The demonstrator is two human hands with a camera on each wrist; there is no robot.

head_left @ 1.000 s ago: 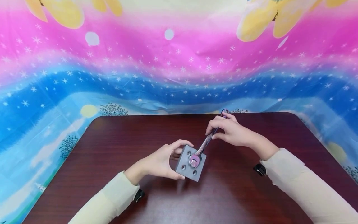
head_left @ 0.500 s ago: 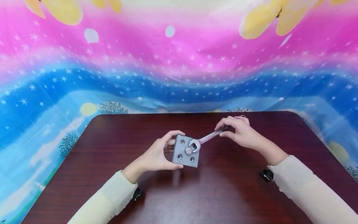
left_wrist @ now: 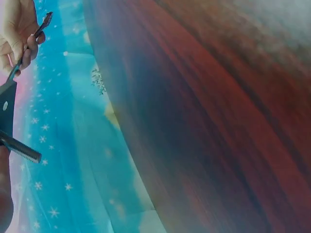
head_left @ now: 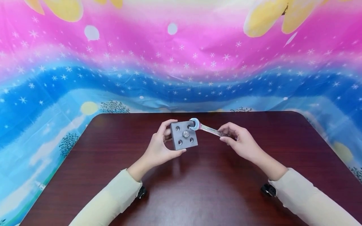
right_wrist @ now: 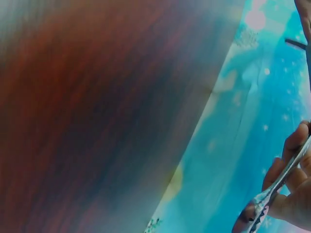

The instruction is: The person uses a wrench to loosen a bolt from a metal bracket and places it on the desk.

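Observation:
My left hand (head_left: pixel 158 147) holds a grey square block (head_left: pixel 176 138) by its left side, thumb at the bottom edge and fingers at the top and behind. Round holes sit near its corners. A hex bolt head (head_left: pixel 185 134) stands at the middle of the face, and in the left wrist view the bolt's threaded shank (left_wrist: pixel 24 150) sticks out the far side. My right hand (head_left: pixel 243 141) pinches a shiny wrench (head_left: pixel 210 130) by its handle. The wrench's open end overlaps the block's upper right corner, off the bolt head; whether it touches the block I cannot tell.
Both hands are above a dark reddish-brown table (head_left: pixel 113 188) with rounded far corners. A patterned cloth (head_left: pixel 181 72) in pink and blue hangs behind the table and along its sides. Black wrist cameras (head_left: pixel 268 190) sit under both cuffs.
The wrench has come off the bolt head and swung clockwise, its handle now pointing right and slightly down. My left hand has moved the block up and left, turning its face more forward.

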